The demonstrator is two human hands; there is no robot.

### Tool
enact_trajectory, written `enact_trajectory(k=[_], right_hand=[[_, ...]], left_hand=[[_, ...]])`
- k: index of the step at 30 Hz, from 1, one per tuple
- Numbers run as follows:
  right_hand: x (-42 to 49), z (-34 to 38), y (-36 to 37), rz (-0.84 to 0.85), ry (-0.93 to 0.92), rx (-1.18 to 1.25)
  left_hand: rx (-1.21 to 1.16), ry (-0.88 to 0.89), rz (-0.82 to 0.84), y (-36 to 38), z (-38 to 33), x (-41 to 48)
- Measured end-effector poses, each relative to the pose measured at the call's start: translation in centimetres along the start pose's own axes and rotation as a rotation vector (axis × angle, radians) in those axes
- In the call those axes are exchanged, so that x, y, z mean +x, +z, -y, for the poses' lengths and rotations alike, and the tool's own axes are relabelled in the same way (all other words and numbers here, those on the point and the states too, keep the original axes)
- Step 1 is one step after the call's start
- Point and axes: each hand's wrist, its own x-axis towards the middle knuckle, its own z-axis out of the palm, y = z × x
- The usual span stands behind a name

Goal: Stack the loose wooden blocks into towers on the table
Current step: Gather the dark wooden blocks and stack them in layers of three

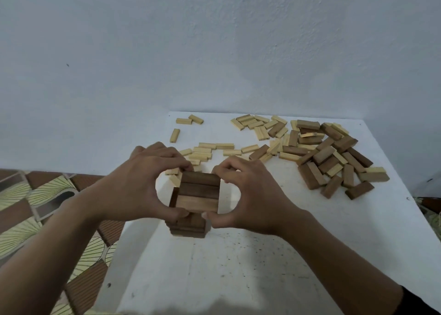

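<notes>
Clasping tower [199,193]: left grip [140,183], right grip [250,195].

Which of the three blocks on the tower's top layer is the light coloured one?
The near block, closest to the camera: it is pale wood, while the middle block and far block are dark brown.

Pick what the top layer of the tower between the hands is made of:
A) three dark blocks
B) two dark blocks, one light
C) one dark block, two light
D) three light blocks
B: the top layer of the tower shows two dark blocks on the far side and one light block nearest the camera, with the left hand and right hand gripping its sides.
</notes>
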Motion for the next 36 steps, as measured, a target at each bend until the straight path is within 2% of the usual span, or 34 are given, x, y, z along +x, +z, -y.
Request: enact_trajectory(k=[9,17,36], right_hand=[[0.9,1.8,1.3,0.09,0.079,-0.071],[1.2,1.9,1.3,0.175,0.079,-0.097],[1.0,1.4,1.9,0.157,0.073,-0.088]], left_hand=[[-0.076,0.022,0.102,0.8,3.2,-0.8],[-0.109,-0.032,0.112,2.1,3.8,-1.4],[-0.12,-0.053,0.111,2.9,4.2,-1.8]])
